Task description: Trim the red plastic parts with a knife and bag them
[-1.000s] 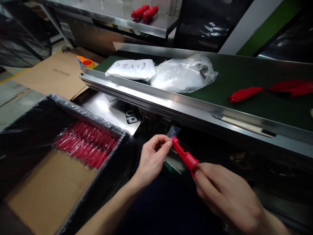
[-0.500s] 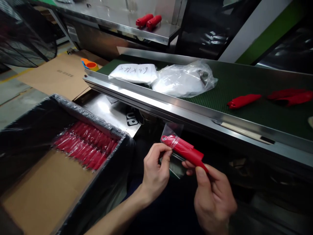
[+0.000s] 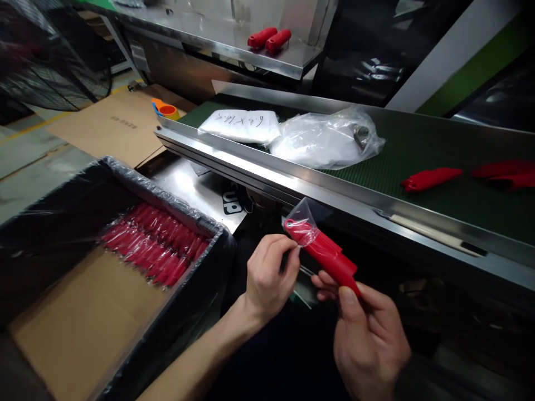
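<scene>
Fingers of our left hand (image 3: 267, 273) are curled narrow, tips pinched together just beside the red part (image 3: 326, 256); we cannot tell whether they grip it or only the thin film of the clear bag (image 3: 303, 218). Our right hand (image 3: 368, 345) holds the red part's lower end between thumb and fingers. The part is tilted in the air between our hands, in front of the conveyor's steel rail (image 3: 301, 189) and not touching it. Its upper end sits inside the bag, whose corner stands up near the rail.

To our left is a black-lined box (image 3: 179, 284) with a cardboard base (image 3: 83, 312); bagged red parts (image 3: 152, 245) lie in rows at its far end. On the green belt (image 3: 418, 139) lie a white packet (image 3: 240, 125) with handwriting, a bundle of clear bags (image 3: 326, 139) and loose red parts (image 3: 430, 178). Two more red parts (image 3: 270, 40) lie on a steel table (image 3: 251, 42) beyond. An orange scoop (image 3: 167, 109) lies near a cardboard sheet (image 3: 117, 125).
</scene>
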A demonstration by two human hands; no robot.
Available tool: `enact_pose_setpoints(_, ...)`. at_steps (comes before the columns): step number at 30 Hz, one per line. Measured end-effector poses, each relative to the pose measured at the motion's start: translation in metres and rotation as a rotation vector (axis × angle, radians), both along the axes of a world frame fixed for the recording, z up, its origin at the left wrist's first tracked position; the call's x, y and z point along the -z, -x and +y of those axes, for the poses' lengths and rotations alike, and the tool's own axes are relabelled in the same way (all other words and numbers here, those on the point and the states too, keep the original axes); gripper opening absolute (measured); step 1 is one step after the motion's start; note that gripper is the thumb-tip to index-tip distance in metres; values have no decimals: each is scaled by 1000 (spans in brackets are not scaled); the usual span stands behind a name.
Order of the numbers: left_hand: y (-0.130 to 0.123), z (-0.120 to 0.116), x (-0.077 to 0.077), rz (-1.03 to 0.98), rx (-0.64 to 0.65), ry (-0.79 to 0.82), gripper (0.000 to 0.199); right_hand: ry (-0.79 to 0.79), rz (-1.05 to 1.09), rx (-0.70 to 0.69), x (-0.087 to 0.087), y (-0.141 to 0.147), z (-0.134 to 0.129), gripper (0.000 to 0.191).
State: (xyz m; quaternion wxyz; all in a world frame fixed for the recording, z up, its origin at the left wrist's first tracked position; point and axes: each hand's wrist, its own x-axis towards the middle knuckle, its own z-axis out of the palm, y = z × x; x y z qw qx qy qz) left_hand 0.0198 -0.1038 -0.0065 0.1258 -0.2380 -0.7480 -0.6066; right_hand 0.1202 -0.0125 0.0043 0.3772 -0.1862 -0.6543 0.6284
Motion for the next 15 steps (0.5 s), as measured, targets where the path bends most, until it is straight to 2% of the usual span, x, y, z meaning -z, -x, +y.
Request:
enact_pose_setpoints(5,-5,3,-1,-64,25,9,11,98,54,10,-4,7,-19,17)
enact_pose_setpoints(7,-11,5,-1,-123,68,-11,10,28,0,19,-3,9,-14,20)
enact_pose_setpoints(8,-14,5,-1,-147,98,-19,9,-77,-35,17,-2,10,-8,22)
enact_pose_setpoints(10,-18,1,-5,-187,160,-19,8,-405,-71,-42,-2,10,13,29)
enact_pose_setpoints(13,-16,-10,-13,-278,206,19,8,-927,-62,-291,-7,10,50,39)
enact_pose_setpoints(15,-11,-18,-18,-355,238,67,10,-1145,-81,-464,-13,10,68,41)
